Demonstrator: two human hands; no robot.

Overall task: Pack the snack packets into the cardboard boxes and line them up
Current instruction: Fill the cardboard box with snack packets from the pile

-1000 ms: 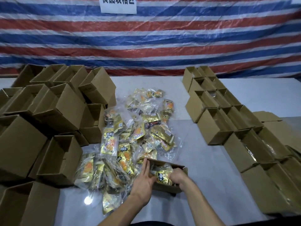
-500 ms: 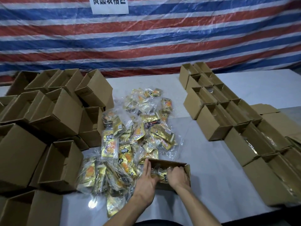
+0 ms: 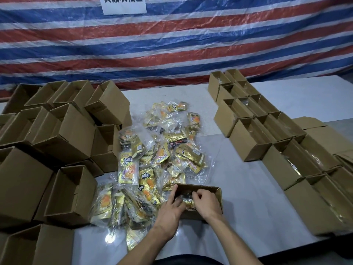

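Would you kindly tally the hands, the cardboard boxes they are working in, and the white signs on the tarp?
Hands: 2, the left hand and the right hand
Cardboard box under the hands: 1
White sign: 1
Total: 4

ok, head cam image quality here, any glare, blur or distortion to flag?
Head view: bright glare spot on the table at the near left of the snack packets, whose foil and clear bags sparkle. Inside the box, under the left hand and right hand, it is dark, so the fingers' hold is unclear. Straight lines bow toward the frame edges. Overall slightly soft.
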